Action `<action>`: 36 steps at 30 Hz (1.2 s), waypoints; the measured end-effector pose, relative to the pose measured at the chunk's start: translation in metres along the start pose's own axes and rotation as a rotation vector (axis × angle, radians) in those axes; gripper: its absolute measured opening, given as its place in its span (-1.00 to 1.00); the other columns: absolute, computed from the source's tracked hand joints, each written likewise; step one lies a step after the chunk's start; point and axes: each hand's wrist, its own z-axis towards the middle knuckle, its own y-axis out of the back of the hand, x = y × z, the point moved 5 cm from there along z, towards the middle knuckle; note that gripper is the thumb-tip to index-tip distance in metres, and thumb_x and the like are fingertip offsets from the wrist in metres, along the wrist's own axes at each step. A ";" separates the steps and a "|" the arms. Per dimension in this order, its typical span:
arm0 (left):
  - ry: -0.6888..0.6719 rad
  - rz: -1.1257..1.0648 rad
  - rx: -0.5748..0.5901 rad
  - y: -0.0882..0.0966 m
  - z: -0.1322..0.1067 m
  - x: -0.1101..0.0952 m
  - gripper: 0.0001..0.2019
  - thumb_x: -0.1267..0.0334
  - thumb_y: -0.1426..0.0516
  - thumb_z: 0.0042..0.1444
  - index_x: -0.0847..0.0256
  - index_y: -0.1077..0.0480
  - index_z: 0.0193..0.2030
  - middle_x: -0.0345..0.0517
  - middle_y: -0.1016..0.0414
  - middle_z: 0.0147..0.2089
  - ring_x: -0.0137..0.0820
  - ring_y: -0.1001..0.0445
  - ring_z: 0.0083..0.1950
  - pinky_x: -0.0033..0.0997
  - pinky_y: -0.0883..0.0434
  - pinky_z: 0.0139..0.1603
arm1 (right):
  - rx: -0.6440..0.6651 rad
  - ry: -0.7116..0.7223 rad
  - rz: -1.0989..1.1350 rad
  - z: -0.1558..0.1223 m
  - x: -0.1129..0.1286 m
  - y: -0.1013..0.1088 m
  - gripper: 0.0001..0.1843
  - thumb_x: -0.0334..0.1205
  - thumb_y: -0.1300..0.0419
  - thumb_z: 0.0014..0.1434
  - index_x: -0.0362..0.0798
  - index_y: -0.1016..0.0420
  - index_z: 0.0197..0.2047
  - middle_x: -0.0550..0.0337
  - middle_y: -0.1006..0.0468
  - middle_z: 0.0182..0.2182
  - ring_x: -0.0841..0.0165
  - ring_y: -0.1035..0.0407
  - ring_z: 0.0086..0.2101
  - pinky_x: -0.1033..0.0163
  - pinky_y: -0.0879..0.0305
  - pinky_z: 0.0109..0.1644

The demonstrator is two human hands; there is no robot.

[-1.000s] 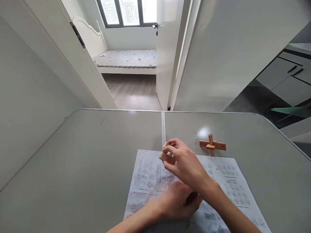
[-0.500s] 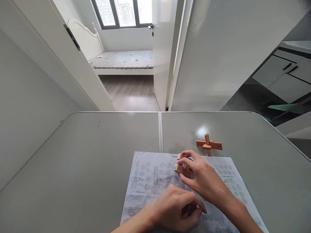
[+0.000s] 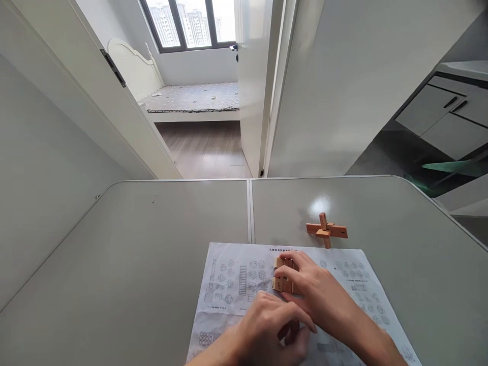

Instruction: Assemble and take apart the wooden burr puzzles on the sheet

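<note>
My right hand (image 3: 310,282) is curled over a small wooden block puzzle (image 3: 278,284), its fingers on the top and far side and the thumb along the near side. Pale and reddish-brown pieces show at its left, some with dark marks; the rest is hidden under the hand. Just nearer to me, my left hand (image 3: 272,328) is closed, index finger and thumb curled toward each other. What it may hold, I cannot make out. Both hands are over a printed sheet (image 3: 232,320) of puzzle diagrams. Beyond the sheet's far edge stands a cross-shaped wooden puzzle (image 3: 324,231) of interlocked bars.
The grey table (image 3: 125,264) has a seam running away from me and a pale raised rim. Past it, an open door (image 3: 255,86) shows a bed (image 3: 194,96) under a window. Cabinets (image 3: 446,112) stand at the far right.
My right hand has lowered the wooden block puzzle toward the sheet and turned it so its top faces up more. My left hand has shifted slightly, still curled. The view has tilted a little.
</note>
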 end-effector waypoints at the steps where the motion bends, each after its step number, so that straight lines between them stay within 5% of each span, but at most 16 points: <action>1: 0.013 0.017 -0.034 0.005 0.002 0.000 -0.77 0.50 -0.14 0.03 0.13 -0.51 -0.23 -0.37 -0.42 -0.60 -0.55 -0.30 -0.66 -0.53 -0.32 -0.50 | -0.001 0.009 0.016 -0.002 -0.002 -0.001 -0.57 -0.53 -0.26 0.15 0.16 -0.62 -0.04 0.07 -0.54 0.24 0.09 -0.57 0.09 0.05 -0.63 -0.02; 9: 0.133 0.254 -0.079 0.040 0.030 0.014 -0.85 0.46 -0.13 0.21 0.13 -0.44 -0.18 -0.18 -0.50 -0.35 -0.35 -0.48 -0.26 -0.38 -0.50 -0.17 | -0.093 -0.014 0.149 -0.015 -0.026 -0.007 -0.13 -0.46 -0.30 0.18 0.28 -0.17 0.46 0.01 -0.35 0.39 0.06 -0.49 0.24 -0.01 -0.62 0.14; 13: 0.173 0.318 0.106 0.045 0.037 0.022 -0.46 0.40 -0.31 -0.01 0.11 -0.41 0.15 0.04 -0.47 0.15 -0.12 -0.43 0.23 -0.11 -0.51 0.27 | -0.131 -0.014 0.168 -0.016 -0.034 -0.007 -0.13 -0.45 -0.36 0.15 0.19 -0.19 0.44 -0.01 -0.42 0.33 0.01 -0.40 0.30 -0.12 -0.52 0.30; 18: 0.212 0.372 0.355 0.050 0.036 0.032 -0.14 0.32 -0.42 -0.01 0.06 -0.19 0.42 0.06 -0.38 0.37 -0.05 -0.23 0.47 0.06 -0.31 0.51 | -0.123 0.018 0.250 -0.018 -0.039 -0.003 -0.28 -0.45 -0.31 0.24 0.18 -0.28 0.39 0.03 -0.48 0.27 0.07 -0.41 0.27 -0.11 -0.45 0.36; 22: 0.319 0.373 0.375 0.062 0.032 0.042 -0.20 0.30 -0.45 0.07 0.00 -0.24 0.40 0.01 -0.44 0.36 -0.07 -0.27 0.48 0.04 -0.36 0.48 | -0.114 -0.015 0.411 -0.024 -0.048 -0.001 -0.37 -0.36 -0.33 0.29 0.21 -0.35 0.36 0.08 -0.48 0.28 0.09 -0.42 0.24 -0.06 -0.47 0.33; 27: 0.405 0.287 0.301 0.074 0.030 0.044 -0.26 0.26 -0.45 0.09 -0.06 -0.29 0.37 -0.10 -0.52 0.30 -0.13 -0.45 0.35 -0.08 -0.46 0.36 | -0.150 -0.114 0.793 -0.031 -0.062 -0.010 -0.43 -0.08 -0.42 0.31 0.24 -0.42 0.33 0.08 -0.46 0.31 0.21 -0.55 -0.11 0.01 -0.61 0.13; 31: 0.441 0.171 0.155 0.079 0.030 0.044 -0.23 0.25 -0.46 0.03 -0.07 -0.31 0.37 -0.13 -0.55 0.22 -0.20 -0.55 0.17 -0.12 -0.49 0.31 | -0.187 -0.119 1.110 -0.030 -0.063 -0.020 -0.32 -0.06 -0.49 0.27 0.28 -0.38 0.38 0.06 -0.40 0.38 0.12 -0.55 0.08 -0.03 -0.58 0.22; 36: 0.465 -0.120 0.059 0.068 0.032 0.045 -0.35 0.23 -0.47 0.03 -0.01 -0.46 0.29 -0.07 -0.50 0.19 -0.19 -0.56 0.17 -0.20 -0.53 0.27 | -0.257 -0.110 1.288 -0.028 -0.062 -0.027 -0.27 -0.12 -0.56 0.19 0.30 -0.45 0.37 0.07 -0.44 0.38 0.05 -0.52 0.18 -0.04 -0.59 0.23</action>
